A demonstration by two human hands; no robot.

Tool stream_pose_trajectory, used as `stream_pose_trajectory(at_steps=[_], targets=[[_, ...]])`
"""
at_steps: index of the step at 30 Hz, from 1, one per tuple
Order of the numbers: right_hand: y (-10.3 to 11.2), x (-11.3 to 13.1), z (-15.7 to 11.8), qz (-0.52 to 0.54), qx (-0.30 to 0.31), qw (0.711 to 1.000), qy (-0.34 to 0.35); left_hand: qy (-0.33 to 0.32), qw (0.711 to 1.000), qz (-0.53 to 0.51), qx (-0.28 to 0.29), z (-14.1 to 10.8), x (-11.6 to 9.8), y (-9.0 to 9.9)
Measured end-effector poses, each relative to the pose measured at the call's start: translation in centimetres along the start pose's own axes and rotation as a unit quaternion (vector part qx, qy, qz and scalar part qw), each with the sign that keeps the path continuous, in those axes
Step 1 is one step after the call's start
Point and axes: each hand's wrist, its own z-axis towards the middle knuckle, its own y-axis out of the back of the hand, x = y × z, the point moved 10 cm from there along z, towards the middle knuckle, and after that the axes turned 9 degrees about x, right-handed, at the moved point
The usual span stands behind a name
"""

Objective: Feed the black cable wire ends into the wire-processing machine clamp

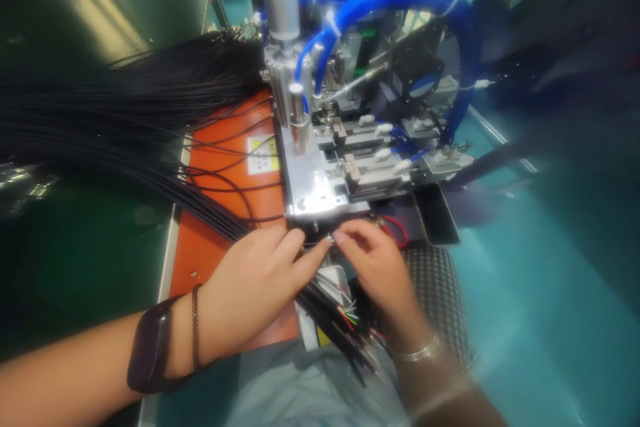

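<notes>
- Bare coloured ends [349, 315] show on the black cables [215, 212]; to my eye that part's partly done, though I can't tell how much is left.
- The right hand [383, 273] pinches a tiny shiny piece [330, 239] just below the machine [315, 180]'s front edge.
- The left hand [255, 280] is curled, one fingertip at the piece; its grip I can't tell.
- The piece's direction and long axis: too small to tell.

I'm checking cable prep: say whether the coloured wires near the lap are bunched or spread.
Spread: the coloured wires, red, green and yellow among them, fan apart where they leave the black cables.
</notes>
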Motion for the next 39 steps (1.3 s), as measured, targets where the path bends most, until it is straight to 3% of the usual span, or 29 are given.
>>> stream_pose_trajectory(at_steps=[8,14,17,20,25,27,29,31,34,36,39], targets=[[-1.1,-1.8,0.7,0.064,0.055,0.996,-0.037,0.036,0.997,-0.006,0.065,0.7,-0.1,0.0],[-0.7,0.1,0.6,0.036,0.049,0.997,0.036,0.001,1.000,0.003,-0.024,-0.3,0.0,1.1],[-0.1,0.7,0.5,-0.027,0.017,0.999,0.037,-0.003,0.998,0.005,-0.055,-0.6,0.1,1.4],[0.1,0.5,0.6,-0.082,0.000,0.997,0.001,0.015,0.999,0.003,-0.033,-0.7,0.0,1.2],[-0.3,-0.6,0.7,-0.047,0.009,0.998,-0.042,0.039,0.998,0.054,-0.008,-1.4,-1.4,1.1],[0.8,0.1,0.1,-0.067,-0.030,0.997,-0.003,0.050,0.995,0.089,-0.012,-1.7,-1.8,1.1],[1.5,1.9,-0.9,-0.120,-0.042,0.989,0.079,0.061,0.993,0.098,-0.005,-1.8,-1.7,1.0],[0.2,4.6,-2.4,-0.185,0.037,0.961,0.202,0.062,0.995,0.077,0.000,-1.7,-1.5,1.0],[-2.8,7.0,-5.4,-0.248,0.190,0.887,0.340,0.061,0.998,0.027,0.010,-1.6,-0.9,1.2],[-3.3,7.5,-6.1,-0.250,0.215,0.870,0.366,0.065,0.998,0.004,0.018,-1.5,-0.5,1.3],[-3.4,7.8,-6.0,-0.202,0.207,0.879,0.380,0.066,0.997,-0.022,0.021,-1.5,0.3,1.2]])
